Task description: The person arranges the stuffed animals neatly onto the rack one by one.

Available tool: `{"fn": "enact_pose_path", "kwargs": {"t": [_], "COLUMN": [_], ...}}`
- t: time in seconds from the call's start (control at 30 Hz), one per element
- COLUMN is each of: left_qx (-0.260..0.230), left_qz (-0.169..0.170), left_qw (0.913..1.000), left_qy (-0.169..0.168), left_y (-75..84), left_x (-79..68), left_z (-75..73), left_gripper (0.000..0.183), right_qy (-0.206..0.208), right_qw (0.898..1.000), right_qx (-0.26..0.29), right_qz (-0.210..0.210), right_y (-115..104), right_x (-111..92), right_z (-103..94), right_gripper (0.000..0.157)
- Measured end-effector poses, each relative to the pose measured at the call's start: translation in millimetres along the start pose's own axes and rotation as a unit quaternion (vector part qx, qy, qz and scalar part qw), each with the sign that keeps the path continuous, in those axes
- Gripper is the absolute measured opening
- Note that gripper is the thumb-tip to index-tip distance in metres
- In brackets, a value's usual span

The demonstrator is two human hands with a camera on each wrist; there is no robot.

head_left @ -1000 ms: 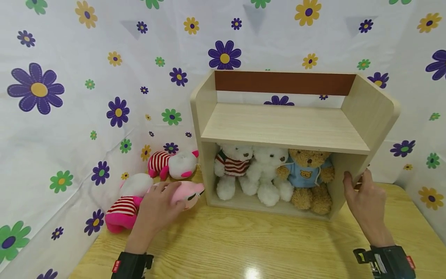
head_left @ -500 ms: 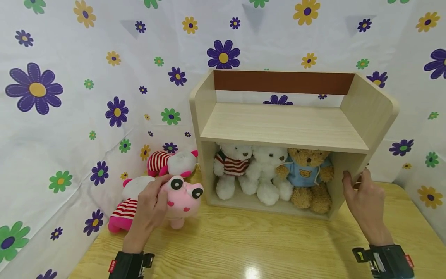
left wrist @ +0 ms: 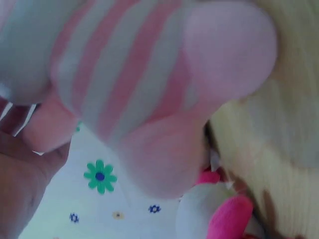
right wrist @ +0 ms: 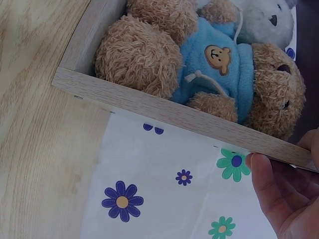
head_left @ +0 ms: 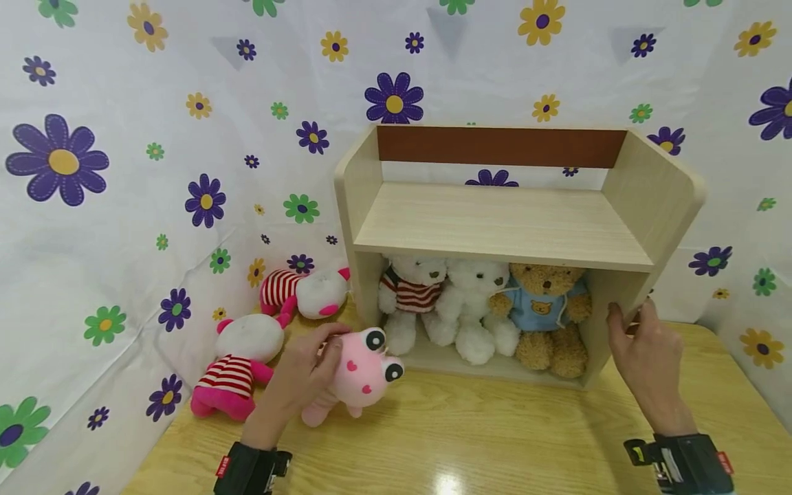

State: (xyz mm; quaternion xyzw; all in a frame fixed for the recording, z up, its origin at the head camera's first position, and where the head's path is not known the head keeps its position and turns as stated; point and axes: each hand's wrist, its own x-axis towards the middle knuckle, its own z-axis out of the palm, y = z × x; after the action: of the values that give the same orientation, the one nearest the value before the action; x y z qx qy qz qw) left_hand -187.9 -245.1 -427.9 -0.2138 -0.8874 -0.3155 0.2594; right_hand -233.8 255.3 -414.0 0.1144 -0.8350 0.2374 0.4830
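My left hand (head_left: 298, 377) grips a pink plush frog (head_left: 364, 371) with round black-and-white eyes, tilted in front of the shelf's left end. Close up in the left wrist view is its pink-and-white striped body (left wrist: 124, 69). On the right, my other hand (head_left: 650, 364) pinches the side panel of a pale wooden shelf (head_left: 507, 223), thumb inside and fingers outside. Three plush bears sit in the lower compartment: a white one in a striped sweater (head_left: 417, 292), a plain white one (head_left: 476, 309), and a brown one in a blue hoodie (head_left: 547, 309).
Two white-and-hot-pink plush toys in striped clothes lie left of the shelf: a near one (head_left: 232, 375) and a far one (head_left: 322, 292) by its left panel. Flower-print cloth (head_left: 124, 275) backs the wooden table (head_left: 464, 433).
My left hand has turned the frog from lying flat to facing forward, then carried it right, away from the near white-and-pink toy. The right hand keeps its hold on the shelf.
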Motion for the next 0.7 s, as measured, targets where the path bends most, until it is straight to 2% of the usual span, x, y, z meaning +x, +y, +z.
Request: {"fn": "enact_pose_path", "kwargs": {"t": [0.13, 0.43, 0.57, 0.7], "left_qx": [-0.006, 0.014, 0.023, 0.057], "left_qz": [0.053, 0.08, 0.071, 0.039], "left_qw": [0.9986, 0.9962, 0.997, 0.9973], "left_qy": [-0.001, 0.031, 0.018, -0.026], "left_y": [0.1, -2.2, -0.6, 6.4], "left_x": [-2.1, -5.0, -7.4, -8.6], "left_z": [12.2, 13.7, 9.8, 5.7], "left_gripper": [0.021, 0.03, 0.027, 0.021], "right_qy": [-0.001, 0.006, 0.004, 0.004], "right_qw": [1.0, 1.0, 1.0, 1.0], "right_qx": [0.002, -0.002, -0.007, -0.006], "right_qz": [0.002, 0.004, 0.001, 0.0], "right_y": [1, 0, 1, -1], "right_x": [-1, -2, -2, -3], "right_z": [0.8, 1.1, 1.9, 2.8], "right_gripper": [0.025, 0.026, 0.025, 0.025]}}
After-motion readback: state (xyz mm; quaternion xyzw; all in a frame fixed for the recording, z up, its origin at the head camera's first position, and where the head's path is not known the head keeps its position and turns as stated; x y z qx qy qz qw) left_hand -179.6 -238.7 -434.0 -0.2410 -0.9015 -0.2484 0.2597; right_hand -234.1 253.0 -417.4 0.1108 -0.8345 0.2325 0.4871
